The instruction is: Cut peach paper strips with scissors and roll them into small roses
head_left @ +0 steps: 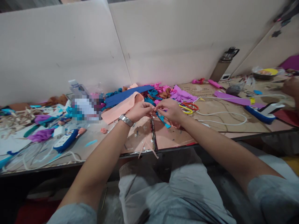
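Above the table's front part, my left hand and my right hand meet with fingers pinched together. Between the fingertips is a small piece of peach crepe paper, mostly hidden. A peach crepe paper sheet lies behind my left wrist, its far end curled. Under my right hand a blue strip pokes out beside more peach paper. Thin peach strips hang over the table edge. A small peach paper bud rests left of my left hand.
Scissors with red and yellow handles lie right of my right hand. Behind are coloured paper scraps and a blue strip. White cables run to blue-and-white devices on both sides. A bottle stands at the wall. Another person's hand shows far right.
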The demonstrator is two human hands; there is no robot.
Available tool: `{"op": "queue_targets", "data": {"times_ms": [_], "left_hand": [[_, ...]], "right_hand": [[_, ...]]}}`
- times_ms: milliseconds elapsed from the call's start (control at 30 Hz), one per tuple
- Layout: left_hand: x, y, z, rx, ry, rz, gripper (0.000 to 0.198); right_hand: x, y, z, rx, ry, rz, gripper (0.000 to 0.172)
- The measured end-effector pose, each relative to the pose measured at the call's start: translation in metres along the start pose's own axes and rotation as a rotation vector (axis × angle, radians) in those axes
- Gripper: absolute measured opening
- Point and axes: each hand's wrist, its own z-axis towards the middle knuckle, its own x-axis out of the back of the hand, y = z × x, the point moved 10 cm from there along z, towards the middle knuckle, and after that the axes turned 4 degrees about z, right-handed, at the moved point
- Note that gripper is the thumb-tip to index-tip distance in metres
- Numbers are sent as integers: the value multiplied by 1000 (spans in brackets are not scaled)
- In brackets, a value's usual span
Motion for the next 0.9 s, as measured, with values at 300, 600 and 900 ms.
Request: {"op": "queue_targets", "data": {"times_ms": [300,600,900], "left_hand": [[6,11,0,-135,54,359,34],[1,36,-7,-455,239,930,31],[-11,46,-13,-523,231,1150,32]], "right_hand": [[-7,11,1,-87,-45,-14,11],[-17,26,-1,-229,-77,11,7],[-25,28,-2,-241,-103,23,17]]}}
